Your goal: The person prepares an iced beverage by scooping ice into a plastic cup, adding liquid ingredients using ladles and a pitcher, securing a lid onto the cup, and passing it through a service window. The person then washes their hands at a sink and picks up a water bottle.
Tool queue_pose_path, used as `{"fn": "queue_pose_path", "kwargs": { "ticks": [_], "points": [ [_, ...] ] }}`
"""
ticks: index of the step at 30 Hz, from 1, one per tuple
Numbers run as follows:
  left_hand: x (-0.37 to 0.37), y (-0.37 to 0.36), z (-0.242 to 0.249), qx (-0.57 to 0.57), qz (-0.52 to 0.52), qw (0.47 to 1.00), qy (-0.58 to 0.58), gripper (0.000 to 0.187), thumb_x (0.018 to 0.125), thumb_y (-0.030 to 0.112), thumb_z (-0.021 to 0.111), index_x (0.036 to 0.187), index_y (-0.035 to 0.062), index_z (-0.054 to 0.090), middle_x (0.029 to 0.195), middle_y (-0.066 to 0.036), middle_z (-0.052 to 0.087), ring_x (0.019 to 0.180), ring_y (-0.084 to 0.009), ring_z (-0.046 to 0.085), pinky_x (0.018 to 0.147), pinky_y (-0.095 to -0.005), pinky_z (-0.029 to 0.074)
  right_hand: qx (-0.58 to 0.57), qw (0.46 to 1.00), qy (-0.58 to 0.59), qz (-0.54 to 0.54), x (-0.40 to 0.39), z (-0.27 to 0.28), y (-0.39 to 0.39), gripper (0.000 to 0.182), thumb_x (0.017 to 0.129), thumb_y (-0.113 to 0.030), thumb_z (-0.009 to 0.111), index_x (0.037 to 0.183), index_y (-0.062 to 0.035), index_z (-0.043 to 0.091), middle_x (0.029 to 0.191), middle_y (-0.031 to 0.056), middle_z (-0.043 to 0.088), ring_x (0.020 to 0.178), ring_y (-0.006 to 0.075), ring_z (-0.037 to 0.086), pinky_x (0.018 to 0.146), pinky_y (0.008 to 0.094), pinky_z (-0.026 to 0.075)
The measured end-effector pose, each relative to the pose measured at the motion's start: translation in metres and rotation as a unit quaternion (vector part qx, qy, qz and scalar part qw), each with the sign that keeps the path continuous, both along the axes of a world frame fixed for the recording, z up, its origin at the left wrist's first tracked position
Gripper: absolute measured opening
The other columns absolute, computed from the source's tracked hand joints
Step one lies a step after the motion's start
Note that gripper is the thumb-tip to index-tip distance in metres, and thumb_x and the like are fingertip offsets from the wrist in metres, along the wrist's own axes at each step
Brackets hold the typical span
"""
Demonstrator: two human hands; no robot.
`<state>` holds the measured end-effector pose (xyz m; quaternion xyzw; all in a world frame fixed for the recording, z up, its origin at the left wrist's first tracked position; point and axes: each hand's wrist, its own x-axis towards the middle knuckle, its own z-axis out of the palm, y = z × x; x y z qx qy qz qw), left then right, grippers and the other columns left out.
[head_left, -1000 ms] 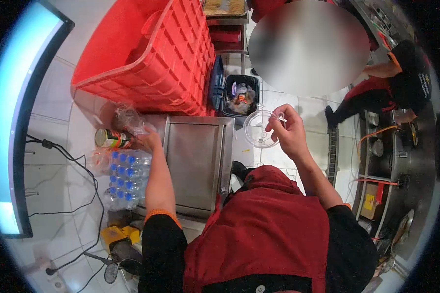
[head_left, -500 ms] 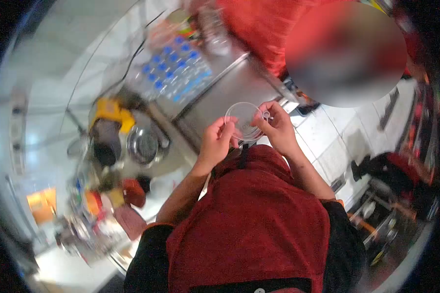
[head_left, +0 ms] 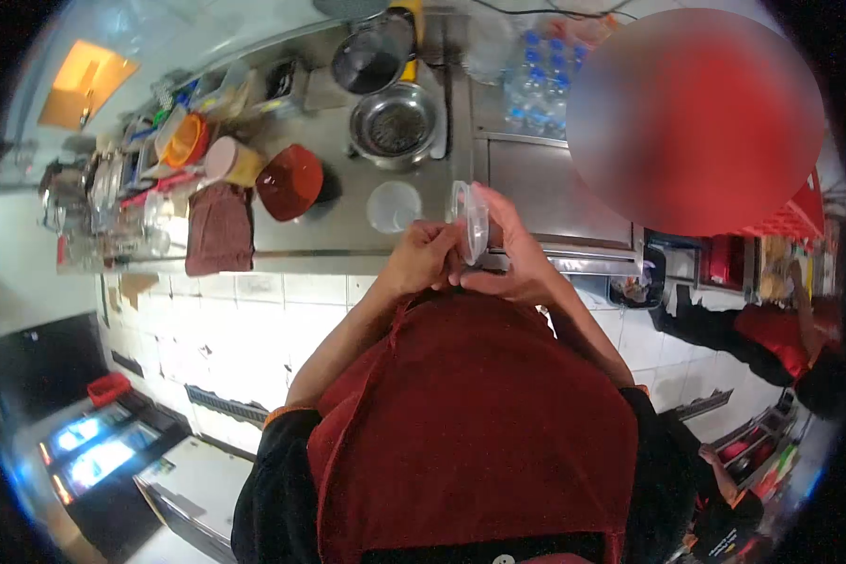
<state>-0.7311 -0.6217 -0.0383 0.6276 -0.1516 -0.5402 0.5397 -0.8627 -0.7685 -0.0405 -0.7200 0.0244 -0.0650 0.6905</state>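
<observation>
A clear, round plastic container (head_left: 475, 226) is held on its side over the counter's front edge, its round rim seen nearly edge-on. My right hand (head_left: 517, 258) curves around its right side, fingers at the top and thumb lower down. At its lower left my left hand (head_left: 425, 256) pinches the edge with bent fingers, and the fingertips are partly hidden. A pale translucent round disc (head_left: 394, 207) lies on the steel counter (head_left: 348, 211), just beyond my left hand.
Along the counter stand a steel pot (head_left: 395, 127), a reddish-brown bowl (head_left: 289, 183), a brown cloth (head_left: 220, 230) and a lidded tub (head_left: 233, 163). Water bottles with blue caps (head_left: 540, 85) stand at the back right. Other people (head_left: 771, 334) are on the right.
My view has swung leftward along the counter. The container has turned from face-on to nearly edge-on, and my hands have shifted their hold on it.
</observation>
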Motion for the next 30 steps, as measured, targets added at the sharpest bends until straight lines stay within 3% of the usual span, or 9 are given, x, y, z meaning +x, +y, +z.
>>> {"fn": "queue_pose_path", "kwargs": {
  "ticks": [7,10,13,15,20,22,23,26,30],
  "points": [
    [0.014,0.056,-0.018,-0.035,-0.029,0.999,0.004,0.044,0.103,0.036,0.044,0.083,0.0022,0.062,0.059,-0.006,0.060,0.040,-0.0087,0.048,0.037,-0.0250,0.036,0.000,1.000,0.017,-0.012,0.034,-0.005,0.046,0.101,0.069,-0.006,0.085,0.147,-0.0120,0.022,0.140,0.0120,0.042,0.127,0.0240,0.046,0.103,0.0421,0.040],
    [0.012,0.077,-0.051,-0.231,-0.046,0.905,-0.353,0.031,0.100,0.031,0.050,0.098,0.0030,0.063,0.067,-0.007,0.063,0.049,-0.0096,0.055,0.042,-0.0241,0.041,-0.061,0.998,0.021,0.021,0.045,0.003,0.064,0.088,0.072,-0.008,0.083,0.143,-0.0100,0.032,0.141,0.0098,0.042,0.127,0.0249,0.047,0.103,0.0428,0.040],
    [0.018,0.098,-0.061,-0.234,-0.056,0.929,-0.283,0.027,0.095,0.024,0.056,0.112,0.0043,0.062,0.074,-0.008,0.064,0.062,-0.0134,0.061,0.051,-0.0288,0.048,-0.232,0.970,-0.026,0.064,0.054,0.007,0.084,0.064,0.078,-0.014,0.079,0.133,-0.0071,0.048,0.139,0.0089,0.045,0.127,0.0243,0.046,0.104,0.0408,0.039],
    [0.028,0.110,-0.072,-0.282,-0.119,0.836,-0.456,0.037,0.091,0.029,0.063,0.118,0.0040,0.060,0.082,-0.010,0.066,0.072,-0.0188,0.063,0.065,-0.0337,0.051,-0.190,0.979,-0.035,0.058,0.051,-0.012,0.096,0.039,0.086,-0.018,0.071,0.120,-0.0049,0.058,0.127,0.0101,0.054,0.114,0.0218,0.056,0.095,0.0360,0.046],
    [0.046,0.145,-0.070,0.037,-0.344,0.922,-0.174,0.048,0.091,0.025,0.065,0.133,0.0058,0.051,0.109,-0.014,0.066,0.095,-0.0255,0.063,0.080,-0.0364,0.050,-0.018,0.984,0.176,-0.016,0.034,-0.033,0.109,0.022,0.095,-0.015,0.058,0.114,-0.0041,0.060,0.096,0.0066,0.064,0.077,0.0133,0.061,0.067,0.0287,0.051],
    [0.040,0.151,-0.074,0.027,-0.089,0.973,-0.210,0.049,0.097,0.030,0.058,0.137,0.0050,0.046,0.108,-0.013,0.066,0.088,-0.0206,0.064,0.077,-0.0335,0.051,-0.118,0.975,0.187,0.020,0.028,-0.063,0.107,0.033,0.093,-0.025,0.063,0.116,-0.0019,0.060,0.093,0.0098,0.067,0.085,0.0176,0.061,0.077,0.0321,0.051],
    [0.035,0.147,-0.082,-0.086,-0.004,0.976,-0.199,0.038,0.092,0.034,0.063,0.110,0.0000,0.065,0.082,-0.008,0.067,0.073,-0.0145,0.060,0.068,-0.0317,0.050,-0.032,0.985,0.164,0.034,0.023,-0.075,0.111,0.027,0.098,-0.024,0.056,0.117,-0.0049,0.059,0.097,0.0053,0.064,0.079,0.0135,0.060,0.071,0.0300,0.050],
    [0.066,0.152,-0.124,0.000,-0.059,0.992,-0.114,0.029,0.095,0.027,0.059,0.103,-0.0003,0.065,0.084,-0.007,0.067,0.072,-0.0129,0.059,0.067,-0.0306,0.050,-0.009,0.974,0.215,0.076,0.013,-0.089,0.102,0.034,0.096,-0.025,0.059,0.123,-0.0055,0.055,0.101,0.0060,0.064,0.082,0.0142,0.062,0.074,0.0315,0.050],
    [0.104,0.151,-0.168,0.102,0.019,0.961,-0.258,0.027,0.092,0.026,0.060,0.097,-0.0003,0.065,0.082,-0.011,0.068,0.073,-0.0168,0.063,0.068,-0.0339,0.050,0.180,0.921,0.297,-0.176,-0.060,-0.163,0.025,0.042,0.095,-0.028,0.058,0.132,-0.0101,0.049,0.118,0.0092,0.063,0.089,0.0217,0.065,0.076,0.0354,0.053]
  ]
}}
